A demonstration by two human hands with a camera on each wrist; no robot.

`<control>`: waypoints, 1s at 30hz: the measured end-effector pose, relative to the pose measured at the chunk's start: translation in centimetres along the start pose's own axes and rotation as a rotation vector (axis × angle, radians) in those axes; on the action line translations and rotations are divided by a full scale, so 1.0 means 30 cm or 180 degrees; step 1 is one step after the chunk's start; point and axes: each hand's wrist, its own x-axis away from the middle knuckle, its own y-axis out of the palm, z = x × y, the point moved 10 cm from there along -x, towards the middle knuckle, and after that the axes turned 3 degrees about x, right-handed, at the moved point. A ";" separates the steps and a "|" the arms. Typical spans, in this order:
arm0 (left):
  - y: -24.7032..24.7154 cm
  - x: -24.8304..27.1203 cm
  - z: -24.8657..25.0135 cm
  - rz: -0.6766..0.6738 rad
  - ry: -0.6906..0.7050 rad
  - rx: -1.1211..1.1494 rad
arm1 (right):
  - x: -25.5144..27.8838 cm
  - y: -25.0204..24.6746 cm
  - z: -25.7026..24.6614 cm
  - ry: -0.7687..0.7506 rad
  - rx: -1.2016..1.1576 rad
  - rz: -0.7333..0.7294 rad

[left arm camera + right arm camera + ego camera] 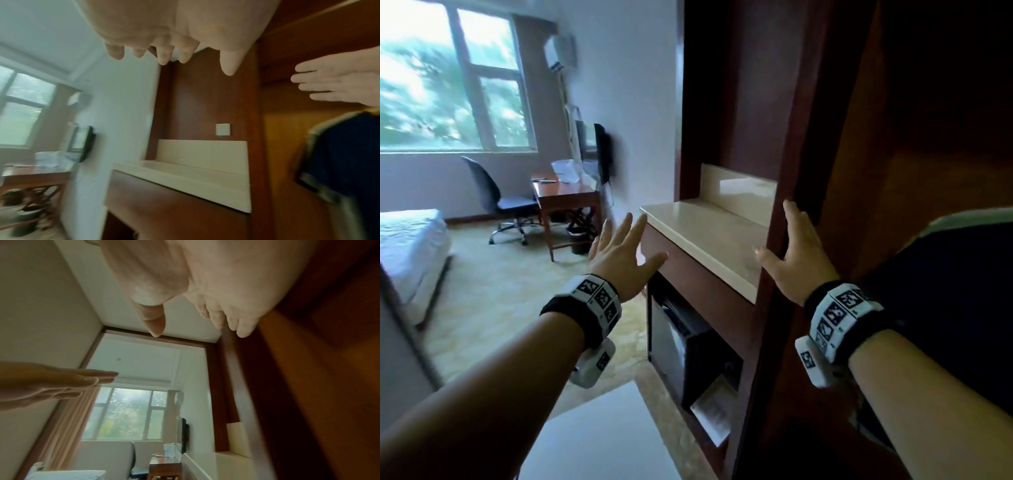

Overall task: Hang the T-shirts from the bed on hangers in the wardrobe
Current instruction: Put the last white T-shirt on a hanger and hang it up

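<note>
Both grips empty: navy T-shirt (pixel 959 308) hangs just beside right hand (pixel 796 253).

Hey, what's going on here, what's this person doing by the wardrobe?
A person stands at the dark wooden wardrobe with both hands empty. The right hand lies flat, fingers straight, against the wardrobe's upright front edge, beside the cream counter. The left hand is spread open in the air, holding nothing. A dark blue T-shirt with pale trim already hangs inside. The bed is across the room; no shirts show on the visible part.
</note>
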 end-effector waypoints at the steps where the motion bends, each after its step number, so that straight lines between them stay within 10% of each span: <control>1: -0.026 -0.012 -0.084 0.0012 -0.0061 -0.0013 | -0.040 0.064 -0.067 -0.0103 -0.0040 -0.0017; 14: -0.472 -0.209 -1.193 0.0146 -0.0859 -0.0540 | -0.529 1.084 -0.732 -0.0319 -0.0021 -0.0849; 30: -0.546 -0.500 -1.995 0.0211 -0.1602 -0.0882 | -0.990 1.996 -1.087 -0.0641 -0.0125 -0.1603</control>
